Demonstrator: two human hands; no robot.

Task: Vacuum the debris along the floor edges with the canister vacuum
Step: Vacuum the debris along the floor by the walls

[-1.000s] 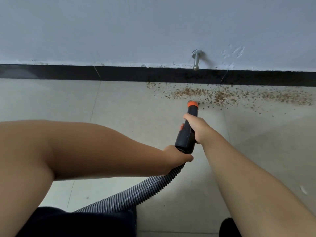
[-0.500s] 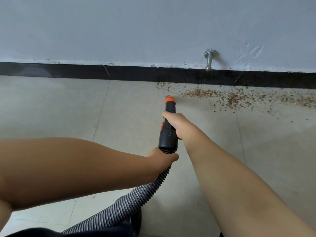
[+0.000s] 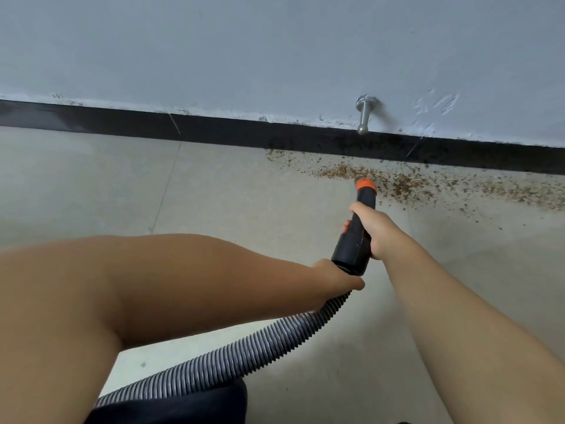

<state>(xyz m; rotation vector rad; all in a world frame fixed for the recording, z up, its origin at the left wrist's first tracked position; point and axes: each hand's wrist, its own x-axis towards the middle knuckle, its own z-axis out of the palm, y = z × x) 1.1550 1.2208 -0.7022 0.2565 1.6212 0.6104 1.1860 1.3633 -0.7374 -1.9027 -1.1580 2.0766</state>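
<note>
I have the vacuum nozzle (image 3: 356, 232) in my right hand (image 3: 371, 231), fingers wrapped round its black barrel, while my left hand (image 3: 334, 278) grips the ribbed hose (image 3: 244, 353) just where it joins the nozzle's back end. The nozzle's long axis points away from me, up toward the black baseboard (image 3: 214, 130), and its orange tip (image 3: 366, 185) sits at the near, left part of the brown debris (image 3: 406, 185). What matters is direction: almost all the debris lies to the right of the tip, in a band running along the floor (image 3: 91, 185) just in front of the baseboard, so the band lies crosswise to the nozzle. My right hand is nearer the tip, so I judge it should steer, sweeping rightward along the wall. A metal door stop (image 3: 363, 114) juts from the wall above the baseboard, close over the tip; I would keep the nozzle low beneath it.
</note>
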